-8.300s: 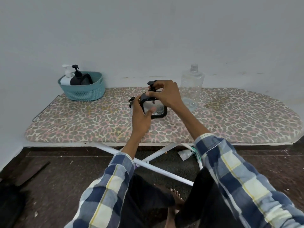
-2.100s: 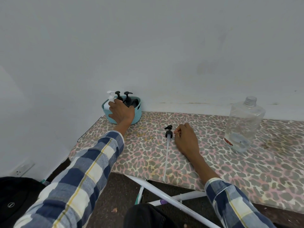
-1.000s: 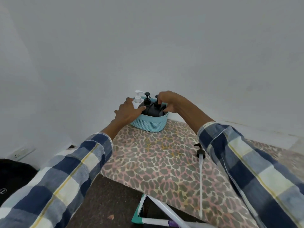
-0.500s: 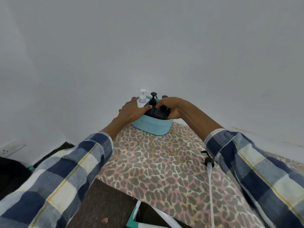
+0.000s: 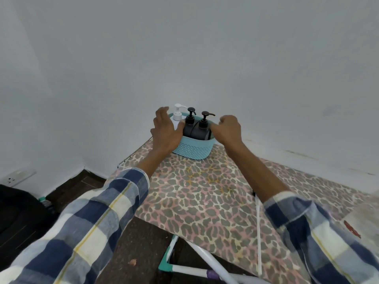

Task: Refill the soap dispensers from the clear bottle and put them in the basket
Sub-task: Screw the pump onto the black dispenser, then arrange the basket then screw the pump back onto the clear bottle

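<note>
Basket (image 5: pixel 192 149) — three dispensers (image 5: pixel 202 129) upright inside. Left hand (image 5: pixel 165 131), fingers spread, steadies its left side; right hand (image 5: pixel 228 130), fingers loosely curled, empty, at its right.

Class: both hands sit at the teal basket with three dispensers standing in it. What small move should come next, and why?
Probably draw both hands back. The white dispenser and two black dispensers stand upright in the basket. The left hand lies open at its side; the right hand, at the other side, seems to hold nothing.

Leopard-print ironing board (image 5: pixel 205 201) carries teal basket (image 5: pixel 191 149), pump tube (image 5: pixel 258 232)
</note>
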Available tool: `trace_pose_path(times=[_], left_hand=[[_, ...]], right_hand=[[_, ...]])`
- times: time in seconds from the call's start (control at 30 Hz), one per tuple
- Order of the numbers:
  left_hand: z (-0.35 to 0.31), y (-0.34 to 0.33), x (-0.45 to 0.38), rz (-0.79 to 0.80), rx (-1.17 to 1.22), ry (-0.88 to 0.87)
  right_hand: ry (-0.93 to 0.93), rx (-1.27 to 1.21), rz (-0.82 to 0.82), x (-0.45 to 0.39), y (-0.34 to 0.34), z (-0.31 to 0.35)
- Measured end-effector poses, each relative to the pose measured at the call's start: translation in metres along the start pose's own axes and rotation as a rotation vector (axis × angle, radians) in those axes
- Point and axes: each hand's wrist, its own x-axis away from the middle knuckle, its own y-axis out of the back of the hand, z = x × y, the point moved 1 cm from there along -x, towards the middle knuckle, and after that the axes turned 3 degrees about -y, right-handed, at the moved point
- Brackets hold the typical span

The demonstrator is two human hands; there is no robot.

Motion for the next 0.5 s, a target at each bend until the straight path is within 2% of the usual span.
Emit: trace_pose_path(times=[0.03,0.07,0.13,0.17,0.3,0.5], left_hand=[[0.001,-0.002,0.004,-0.029,0.047,0.066],[0.002,-0.005,0.008,-0.036,0.101,0.16],[0.006,-0.01,0.014,-0.013,0.202,0.317],[0.008,-0.012,0.017,0.004,0.236,0.343],[0.013,-0.014,0.016,0.032,0.302,0.324],[0.017,-0.012,0.009,0.049,0.275,0.305]], right_hand=[[-0.009,0.007,-0.049,0.007,0.001,-0.012],[-0.072,-0.001,-0.015,0.012,-0.002,-0.024],[-0.211,-0.101,0.163,0.023,-0.015,-0.045],[-0.245,-0.156,0.239,0.028,-0.021,-0.05],[-0.134,-0.175,0.251,0.03,-0.037,-0.052],[-0.058,-0.087,0.271,0.026,-0.037,-0.056]])
